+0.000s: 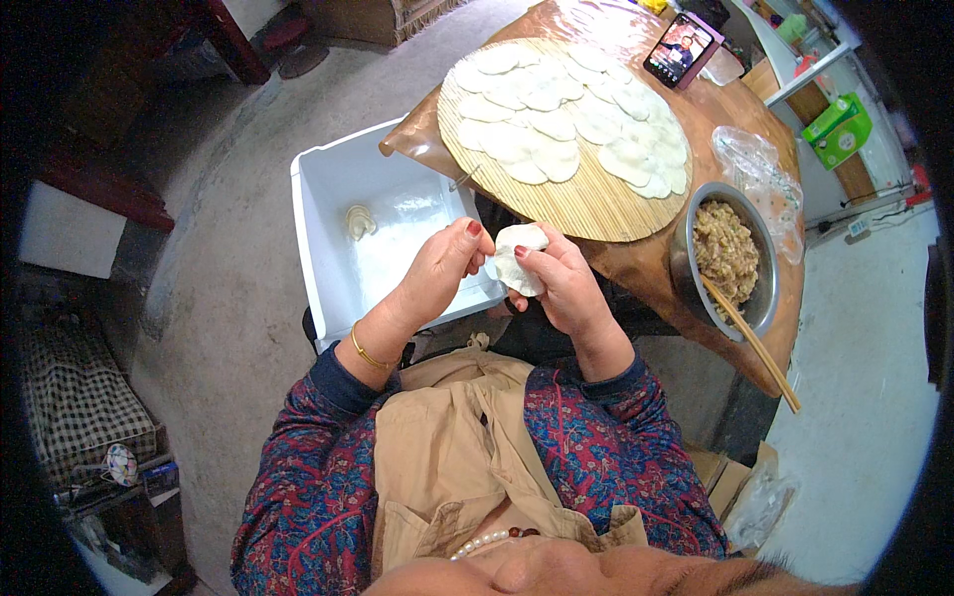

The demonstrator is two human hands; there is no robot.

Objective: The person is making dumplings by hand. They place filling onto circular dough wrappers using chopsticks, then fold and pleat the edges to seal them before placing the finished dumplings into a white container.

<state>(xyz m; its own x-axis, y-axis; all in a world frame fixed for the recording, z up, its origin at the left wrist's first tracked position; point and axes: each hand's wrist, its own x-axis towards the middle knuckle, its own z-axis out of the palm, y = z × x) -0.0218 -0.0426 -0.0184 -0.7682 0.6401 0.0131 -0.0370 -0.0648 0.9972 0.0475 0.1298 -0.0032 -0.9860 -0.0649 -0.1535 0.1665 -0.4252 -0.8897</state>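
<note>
My right hand (563,279) holds a pale round dough wrapper (519,261), its thumb pressed on the front face. The wrapper looks bent; what lies inside it is hidden. My left hand (447,261) is beside the wrapper's left edge, fingers curled in and thumb against them. No thing shows in it, and whether its fingertip touches the dough is unclear. Below the hands and to the left stands a white plastic bin (313,246), with a small folded dough piece (360,222), apparently a dumpling, on its floor.
Overlapping dough wrappers (514,97) cover much of a round reed mat (574,212) on the brown-covered table (745,365). To the right, chopsticks (753,346) lean out of a metal bowl (678,261) of minced filling (723,249). Behind are a plastic bag (760,179) and a propped phone (678,48).
</note>
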